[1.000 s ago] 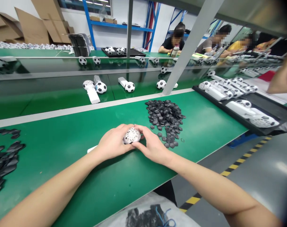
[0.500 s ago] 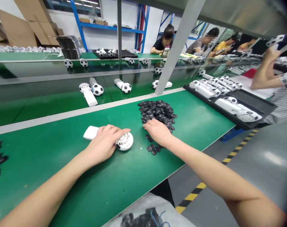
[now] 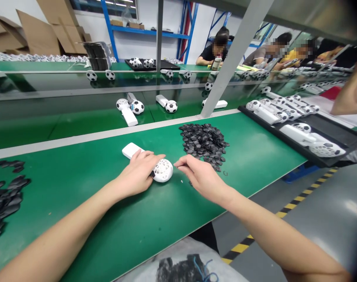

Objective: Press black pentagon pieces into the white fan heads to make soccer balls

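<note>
Back from the black pile point(image 3: 204, 143) had come the right hand point(image 3: 202, 176), which half a second earlier was at the pieces; the balls point(image 3: 137, 107) on the belt point(image 3: 93, 117) had slid rightward too. Now that hand hovered just beside the white ball point(image 3: 163, 171), thumb and fingertips drawn close, though I could not tell whether they pinched a piece. The left hand point(image 3: 138, 170) was wrapped over the other side of the ball, fingers across its top and thumb on the near side.

The ball sat on the green table point(image 3: 63, 168) between both hands, openwork up, its handle point(image 3: 131, 150) poking out beyond the left one. Another black heap point(image 3: 8, 196) lay at far left; a loaded tray point(image 3: 343, 129) stood well off to the right.
</note>
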`<state>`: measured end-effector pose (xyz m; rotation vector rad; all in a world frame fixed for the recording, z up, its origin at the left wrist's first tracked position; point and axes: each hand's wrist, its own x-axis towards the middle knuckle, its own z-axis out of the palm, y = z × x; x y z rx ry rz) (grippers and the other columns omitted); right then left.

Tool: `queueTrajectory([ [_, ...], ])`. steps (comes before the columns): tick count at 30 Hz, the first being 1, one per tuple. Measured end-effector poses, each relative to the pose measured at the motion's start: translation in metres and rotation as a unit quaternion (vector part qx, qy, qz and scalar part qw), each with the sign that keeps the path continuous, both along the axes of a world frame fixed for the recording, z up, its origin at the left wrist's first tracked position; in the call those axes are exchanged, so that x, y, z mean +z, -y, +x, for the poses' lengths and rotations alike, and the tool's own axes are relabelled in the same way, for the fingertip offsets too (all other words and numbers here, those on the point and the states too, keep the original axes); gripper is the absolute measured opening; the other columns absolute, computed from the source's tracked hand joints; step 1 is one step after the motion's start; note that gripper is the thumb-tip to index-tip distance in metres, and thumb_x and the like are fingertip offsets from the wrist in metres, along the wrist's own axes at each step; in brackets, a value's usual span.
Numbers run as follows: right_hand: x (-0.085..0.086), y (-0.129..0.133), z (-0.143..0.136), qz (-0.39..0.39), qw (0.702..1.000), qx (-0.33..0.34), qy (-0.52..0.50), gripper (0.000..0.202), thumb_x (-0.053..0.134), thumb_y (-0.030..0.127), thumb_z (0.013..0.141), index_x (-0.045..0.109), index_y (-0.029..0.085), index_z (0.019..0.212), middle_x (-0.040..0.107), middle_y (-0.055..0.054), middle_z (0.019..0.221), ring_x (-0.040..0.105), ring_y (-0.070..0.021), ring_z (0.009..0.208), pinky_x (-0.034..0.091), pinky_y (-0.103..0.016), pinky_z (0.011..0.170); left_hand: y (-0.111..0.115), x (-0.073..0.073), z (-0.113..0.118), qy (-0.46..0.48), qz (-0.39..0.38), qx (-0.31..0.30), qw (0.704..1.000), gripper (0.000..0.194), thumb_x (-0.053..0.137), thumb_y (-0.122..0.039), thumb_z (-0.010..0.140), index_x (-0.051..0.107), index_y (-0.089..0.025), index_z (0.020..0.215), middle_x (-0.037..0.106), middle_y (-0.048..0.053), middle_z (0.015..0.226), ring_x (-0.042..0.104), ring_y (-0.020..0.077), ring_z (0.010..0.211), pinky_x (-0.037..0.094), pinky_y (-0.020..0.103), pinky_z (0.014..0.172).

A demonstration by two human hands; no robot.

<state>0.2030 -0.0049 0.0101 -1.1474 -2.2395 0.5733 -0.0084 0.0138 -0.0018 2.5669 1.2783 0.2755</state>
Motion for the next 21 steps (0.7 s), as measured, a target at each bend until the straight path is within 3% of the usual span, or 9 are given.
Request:
queueTrajectory([
  [4, -0.004, 0.001, 0.000, 0.048, 0.999, -0.015, -0.007, 0.012, 0.042, 0.015, 0.086, 0.053, 0.019, 0.090, 0.056, -0.005, 0.084, 0.051, -0.0171, 0.080, 0.045, -0.032, 0.073, 0.002, 0.000, 0.000, 0.004, -0.007, 0.002, 1.000, 0.064, 0.044, -0.006, 0.066, 0.037, -0.022, 0.127, 0.052, 0.008, 0.119, 0.036, 0.0263, 0.117, 0.023, 0.047, 0.100],
  [7, -0.004, 0.002, 0.001, -0.003, 0.999, -0.018, -0.042, 0.020, 0.040, 0.014, 0.086, 0.054, 0.020, 0.099, 0.055, -0.005, 0.087, 0.054, -0.0156, 0.080, 0.046, -0.030, 0.072, 0.002, 0.001, 0.000, 0.006, 0.000, 0.002, 1.000, 0.060, 0.045, -0.008, 0.067, 0.039, -0.021, 0.125, 0.053, 0.009, 0.114, 0.040, 0.0261, 0.111, 0.026, 0.045, 0.098],
  [10, -0.004, 0.005, 0.001, -0.073, 0.993, -0.013, -0.096, 0.017, 0.042, 0.015, 0.086, 0.056, 0.021, 0.093, 0.059, -0.003, 0.086, 0.057, -0.0132, 0.077, 0.047, -0.028, 0.071, 0.003, 0.002, 0.001, 0.001, 0.003, 0.011, 1.000, 0.057, 0.047, -0.012, 0.069, 0.039, -0.019, 0.125, 0.055, 0.009, 0.108, 0.042, 0.0263, 0.106, 0.025, 0.045, 0.098],
  [13, -0.008, 0.007, -0.002, -0.116, 0.982, -0.016, -0.147, 0.012, 0.043, 0.018, 0.087, 0.054, 0.020, 0.092, 0.060, -0.002, 0.087, 0.058, -0.0127, 0.079, 0.047, -0.028, 0.073, 0.005, 0.003, 0.003, 0.014, -0.010, 0.021, 1.000, 0.060, 0.057, -0.032, 0.070, 0.038, -0.019, 0.126, 0.054, 0.009, 0.109, 0.042, 0.0282, 0.107, 0.021, 0.049, 0.100],
  [16, -0.016, 0.007, -0.008, -0.086, 0.984, -0.016, -0.154, 0.006, 0.049, 0.019, 0.084, 0.055, 0.020, 0.084, 0.056, -0.003, 0.091, 0.053, -0.0146, 0.088, 0.044, -0.029, 0.078, 0.007, 0.002, 0.007, 0.031, -0.015, 0.043, 0.998, 0.072, 0.059, -0.056, 0.065, 0.041, -0.018, 0.124, 0.054, 0.010, 0.109, 0.042, 0.0297, 0.106, 0.022, 0.050, 0.099],
  [21, -0.028, 0.002, -0.016, -0.111, 0.981, -0.026, -0.160, 0.003, 0.057, 0.021, 0.079, 0.059, 0.019, 0.080, 0.050, -0.004, 0.091, 0.050, -0.0153, 0.087, 0.044, -0.027, 0.067, 0.008, 0.001, 0.014, 0.048, -0.002, 0.073, 0.996, 0.063, 0.053, -0.058, 0.069, 0.048, -0.018, 0.117, 0.057, 0.009, 0.105, 0.043, 0.0291, 0.104, 0.028, 0.049, 0.094],
])
